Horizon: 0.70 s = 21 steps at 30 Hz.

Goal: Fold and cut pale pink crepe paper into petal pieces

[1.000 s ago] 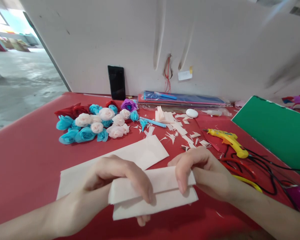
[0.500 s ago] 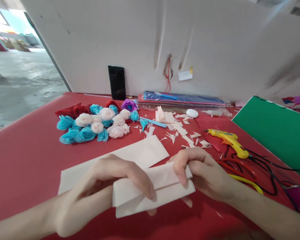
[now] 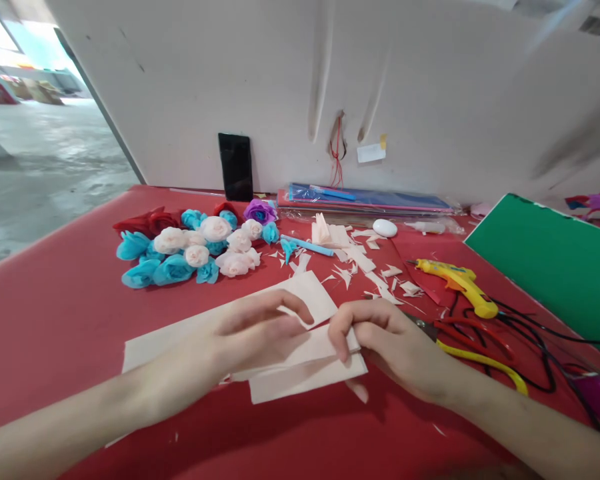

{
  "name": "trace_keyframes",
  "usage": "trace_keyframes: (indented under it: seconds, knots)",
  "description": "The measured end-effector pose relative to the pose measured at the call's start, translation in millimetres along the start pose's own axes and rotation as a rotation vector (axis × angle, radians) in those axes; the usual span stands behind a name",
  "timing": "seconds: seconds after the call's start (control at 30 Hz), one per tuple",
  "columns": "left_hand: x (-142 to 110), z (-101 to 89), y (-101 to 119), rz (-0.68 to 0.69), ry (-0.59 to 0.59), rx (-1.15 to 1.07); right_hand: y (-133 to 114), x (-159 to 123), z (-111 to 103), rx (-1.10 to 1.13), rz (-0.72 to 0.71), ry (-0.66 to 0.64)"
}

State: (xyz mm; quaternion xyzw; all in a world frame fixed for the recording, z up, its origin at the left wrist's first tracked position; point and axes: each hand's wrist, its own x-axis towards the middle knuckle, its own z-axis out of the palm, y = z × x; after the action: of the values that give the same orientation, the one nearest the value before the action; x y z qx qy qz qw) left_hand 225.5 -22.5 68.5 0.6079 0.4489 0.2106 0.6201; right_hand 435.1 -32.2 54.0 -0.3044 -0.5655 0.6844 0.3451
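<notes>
A folded piece of pale cream crepe paper is held just above the red table. My right hand pinches its right end, fingers in front and a fingertip showing beneath. Over the left part of the fold lies my left hand, its fingers loosely stretched and apart, touching the paper along its top. A longer flat sheet of the same paper lies on the table behind, partly covered by my left forearm and hand.
Blue, white, red and purple paper flowers lie back left. Paper scraps, a light blue stick and a white oval object sit mid-table. Rightward are a yellow glue gun, red-and-yellow-handled pliers, cables and a green board.
The folded paper has moved slightly up and to the left with my right hand. My left hand has loosened its grip, and its fingers now stretch over the paper.
</notes>
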Motion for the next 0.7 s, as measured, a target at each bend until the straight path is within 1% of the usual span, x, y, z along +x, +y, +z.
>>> trace_keyframes:
  seconds: [0.1,0.17,0.23,0.33,0.43,0.5,0.6,0.7]
  knots:
    - [-1.6,1.4,4.4,-0.063,-0.144,0.263,-0.1,1.0,1.6,-0.055,0.044,-0.001]
    - [-1.9,1.2,7.1,-0.091,-0.219,0.326,0.7,1.7,2.1,-0.072,0.066,-0.010]
    - [-0.8,1.1,7.6,-0.106,-0.290,0.301,1.7,2.3,2.4,-0.089,0.082,-0.027]
    - [1.9,1.8,3.6,-0.148,-0.363,0.169,1.6,2.4,3.0,-0.118,0.110,-0.038]
    - [3.2,2.7,-1.2,-0.145,-0.379,0.057,-0.3,1.3,4.3,-0.158,0.120,-0.036]
    - [2.9,3.2,-1.7,-0.145,-0.378,0.037,-1.3,0.5,5.3,-0.178,0.115,-0.042]
    - [2.1,3.5,0.4,-0.184,-0.386,0.025,-1.5,-0.6,5.9,-0.185,0.094,-0.057]
    - [2.6,4.1,1.2,-0.194,-0.389,-0.014,-0.7,-1.6,4.8,-0.209,0.113,-0.064]
